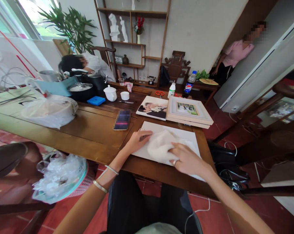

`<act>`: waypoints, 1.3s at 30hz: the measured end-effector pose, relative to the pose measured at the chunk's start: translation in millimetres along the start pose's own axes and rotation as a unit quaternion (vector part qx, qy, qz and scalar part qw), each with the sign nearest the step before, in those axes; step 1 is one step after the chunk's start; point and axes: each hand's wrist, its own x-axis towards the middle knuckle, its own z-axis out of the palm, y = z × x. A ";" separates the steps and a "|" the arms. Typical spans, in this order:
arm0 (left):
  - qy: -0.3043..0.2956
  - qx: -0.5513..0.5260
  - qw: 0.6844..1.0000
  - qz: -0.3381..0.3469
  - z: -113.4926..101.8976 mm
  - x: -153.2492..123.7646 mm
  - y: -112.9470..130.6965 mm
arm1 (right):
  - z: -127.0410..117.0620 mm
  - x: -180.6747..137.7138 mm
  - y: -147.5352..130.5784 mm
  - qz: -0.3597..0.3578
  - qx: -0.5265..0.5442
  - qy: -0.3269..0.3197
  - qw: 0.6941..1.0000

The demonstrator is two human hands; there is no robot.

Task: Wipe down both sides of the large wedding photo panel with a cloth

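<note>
A white board (183,135) lies flat near the front edge of the wooden table (93,130). On it sits a crumpled white cloth (161,146). My left hand (138,139) rests flat on the board's left edge, fingers stretched out beside the cloth. My right hand (187,159), a ring on one finger, presses down on the cloth with fingers bent over it. Just beyond the board are a framed photo (188,110) and an unframed photo print (153,109).
A phone (122,120) lies left of the board. Farther back stand a teapot (110,93), a cup (124,95), a blue box (96,100), pots, bottles (189,84) and scissors. A plastic-filled basket (60,177) sits at floor left. One person sits behind the table; another stands in the right doorway.
</note>
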 end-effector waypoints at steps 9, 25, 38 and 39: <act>-0.007 -0.013 1.000 0.008 4.4 0.9 -11.0 | -5.2 59.7 57.7 0.129 0.031 0.074 0.988; 0.005 -0.021 1.000 0.021 4.0 1.7 -13.6 | 1.8 99.3 60.1 0.117 0.039 0.066 0.990; 0.006 0.017 0.999 0.029 5.7 1.2 -16.2 | 23.9 -31.7 55.7 0.086 -0.075 0.111 0.987; 0.004 0.020 0.999 0.024 5.8 1.1 -16.5 | 25.2 -40.6 45.2 0.070 -0.076 0.099 0.990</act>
